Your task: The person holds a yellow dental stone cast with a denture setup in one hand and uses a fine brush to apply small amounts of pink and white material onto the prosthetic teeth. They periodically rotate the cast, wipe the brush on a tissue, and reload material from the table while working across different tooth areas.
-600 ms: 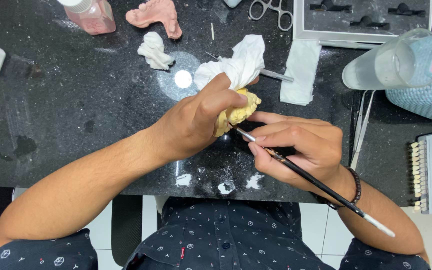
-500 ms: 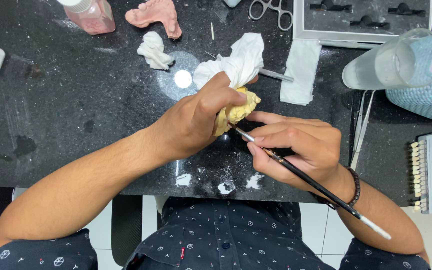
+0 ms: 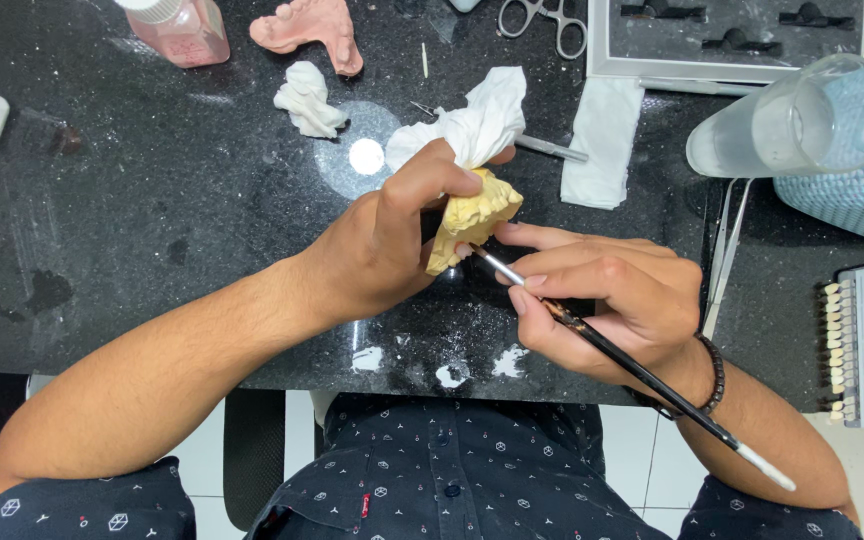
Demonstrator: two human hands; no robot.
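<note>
A yellow plaster cast of teeth (image 3: 472, 220) is held up just above the black speckled table (image 3: 132, 230), near its middle and close to the person's body. The left hand (image 3: 387, 245) is clamped around the cast, thumb and fingers wrapped over its back and side, so much of the cast is hidden behind them. A crumpled white tissue (image 3: 472, 125) sticks up behind the fingers; whether the hand holds it too or it merely lies on the table behind cannot be told.

The right hand (image 3: 607, 300) is closed in a pen grip on a thin black-handled brush (image 3: 642, 372). The brush's long axis runs from lower right up to upper left, its metal end (image 3: 492, 262) touching or nearly touching the lower edge of the cast. The cast thus lies up and to the left of the right hand, just beside it, while the left hand already has it. The bristles themselves are too small to make out.

Farther out lie a small white lump (image 3: 307, 100), a pink cast (image 3: 307, 30), a pink-filled bottle (image 3: 182, 28), scissors (image 3: 542, 18), a folded white cloth (image 3: 600, 140), a clear cup (image 3: 792, 120) lying on its side against a blue basket (image 3: 852, 190), and a strip of sample teeth (image 3: 852, 345) at the right edge.
</note>
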